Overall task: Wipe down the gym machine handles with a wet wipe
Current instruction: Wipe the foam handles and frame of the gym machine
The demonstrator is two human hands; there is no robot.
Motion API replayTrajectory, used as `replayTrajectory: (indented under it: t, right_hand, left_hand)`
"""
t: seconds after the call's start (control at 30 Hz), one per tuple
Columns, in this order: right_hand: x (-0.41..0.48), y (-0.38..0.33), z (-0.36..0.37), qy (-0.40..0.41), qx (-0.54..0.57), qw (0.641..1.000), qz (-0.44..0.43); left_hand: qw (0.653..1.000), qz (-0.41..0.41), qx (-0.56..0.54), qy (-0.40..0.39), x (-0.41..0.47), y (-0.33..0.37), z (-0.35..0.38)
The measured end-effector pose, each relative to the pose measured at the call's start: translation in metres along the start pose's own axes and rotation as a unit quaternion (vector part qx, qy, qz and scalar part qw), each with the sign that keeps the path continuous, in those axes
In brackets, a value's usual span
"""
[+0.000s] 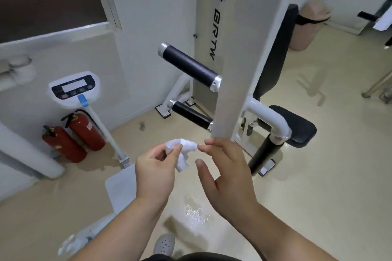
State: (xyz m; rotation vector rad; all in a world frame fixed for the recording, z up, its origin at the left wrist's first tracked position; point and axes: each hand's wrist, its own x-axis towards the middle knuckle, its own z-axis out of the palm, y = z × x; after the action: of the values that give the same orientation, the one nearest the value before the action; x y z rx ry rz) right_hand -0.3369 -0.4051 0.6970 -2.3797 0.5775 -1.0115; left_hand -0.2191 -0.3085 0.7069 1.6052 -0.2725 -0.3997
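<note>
Two red fire extinguishers (63,144) stand on the floor beside a weighing scale (74,89). The left hand (154,167) has its fingers curled round a crumpled wet wipe (184,150), held in the air below the machine's black handles (188,65). The right hand (224,167) meets the wipe's right end with its fingertips, thumb apart; I cannot tell whether they pinch it. A black seat (301,127) lies further right.

Small gym room, white weight machine (237,48) with padded seat (297,127), standing scale (74,89), fire extinguishers (74,140)
</note>
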Motion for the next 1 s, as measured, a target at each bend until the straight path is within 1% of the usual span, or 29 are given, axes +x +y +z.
replayTrajectory:
  t: [0.13, 0.23, 0.37, 0.43, 0.47, 0.5, 0.53, 0.57, 0.6, 0.63, 0.67, 0.7, 0.73, 0.8, 0.87, 0.93, 1.0]
  right_hand:
    - [0.006, -0.004, 0.018, 0.045, -0.044, 0.996, 0.062]
    - [0.01, -0.007, 0.03, 0.09, -0.115, 0.985, 0.093]
    - [0.015, -0.015, 0.039, 0.136, -0.222, 0.96, 0.104]
    - [0.015, -0.02, 0.043, 0.143, -0.261, 0.948, 0.112]
    - [0.015, -0.022, 0.045, 0.144, -0.272, 0.944, 0.12]
    - [0.015, -0.023, 0.046, 0.144, -0.279, 0.94, 0.13]
    - [0.014, -0.024, 0.047, 0.144, -0.282, 0.938, 0.14]
    - [0.014, -0.026, 0.048, 0.144, -0.284, 0.936, 0.148]
    - [0.013, -0.026, 0.048, 0.145, -0.285, 0.935, 0.154]
    - [0.014, -0.028, 0.048, 0.146, -0.287, 0.933, 0.159]
    - [0.014, -0.028, 0.049, 0.147, -0.289, 0.932, 0.163]
    - [0.015, -0.029, 0.049, 0.147, -0.292, 0.93, 0.167]
    - [0.016, -0.029, 0.049, 0.148, -0.295, 0.929, 0.169]
    - [0.018, -0.029, 0.051, 0.146, -0.3, 0.927, 0.173]
    - [0.019, -0.028, 0.053, 0.144, -0.308, 0.924, 0.176]
    - [0.02, -0.026, 0.056, 0.141, -0.318, 0.92, 0.178]
    - [0.02, -0.026, 0.058, 0.141, -0.326, 0.918, 0.178]
  left_hand:
    - [0.999, 0.025, 0.001, -0.038, 0.037, 0.019, -0.018]
    - [0.997, 0.048, -0.001, -0.058, 0.071, 0.025, -0.026]
    - [0.99, 0.117, -0.029, -0.072, 0.106, 0.036, -0.024]
    - [0.979, 0.177, -0.031, -0.097, 0.116, 0.041, -0.019]
    - [0.967, 0.227, -0.003, -0.118, 0.123, 0.04, -0.014]
    - [0.943, 0.294, 0.051, -0.149, 0.13, 0.036, -0.007]
    - [0.898, 0.368, 0.136, -0.197, 0.138, 0.028, 0.002]
    - [0.836, 0.428, 0.239, -0.247, 0.144, 0.021, 0.011]
    - [0.769, 0.469, 0.329, -0.284, 0.147, 0.014, 0.02]
    - [0.713, 0.49, 0.395, -0.31, 0.147, 0.009, 0.027]
    - [0.68, 0.49, 0.432, -0.333, 0.146, 0.006, 0.03]
    - [0.669, 0.485, 0.445, -0.346, 0.143, 0.003, 0.032]
    - [0.672, 0.485, 0.437, -0.35, 0.141, 0.001, 0.031]
    - [0.69, 0.511, 0.384, -0.339, 0.144, -0.004, 0.028]
    - [0.69, 0.537, 0.354, -0.332, 0.156, -0.005, 0.027]
    - [0.687, 0.542, 0.351, -0.333, 0.173, -0.004, 0.028]
    - [0.682, 0.533, 0.372, -0.336, 0.186, -0.001, 0.028]
